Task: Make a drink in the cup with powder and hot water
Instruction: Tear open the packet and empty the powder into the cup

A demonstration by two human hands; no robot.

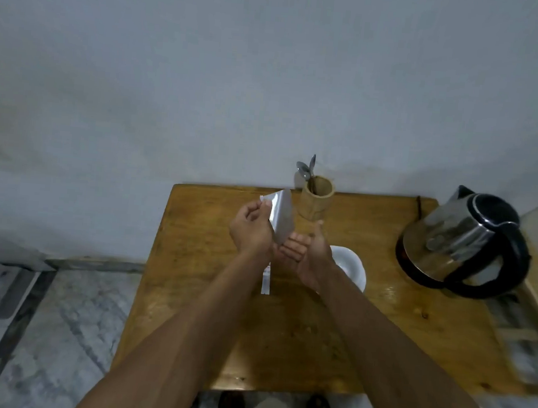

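Wooden table [380, 327] fills lower centre, set against a grey wall [208, 68]. Marble floor [55, 331] at 8 o'clock.

Steel kettle [462, 243] with black handle sits at the table's 2 o'clock corner, well apart from both hands.

White cup [351, 266] sits near table centre, just right of and partly under the right wrist. Can't see its contents.

Wooden holder [316, 200] at 12 o'clock by the back edge, upright, with spoons [306, 169] sticking out the top.

Silver sachet [282, 219] held above the table, between the hands, tilted, at 11 o'clock from the cup.

Left hand [252, 226]: fingers curled, thumb and fingertips pinching the sachet's top left corner.

Right hand [306, 249]: palm up, fingers loosely curled, half open, under the sachet's lower end. The lower edge meets the fingers; actual grip can't be told.

Thin white strip [266, 280] lies flat on the table between the forearms, at 8 o'clock from the cup.
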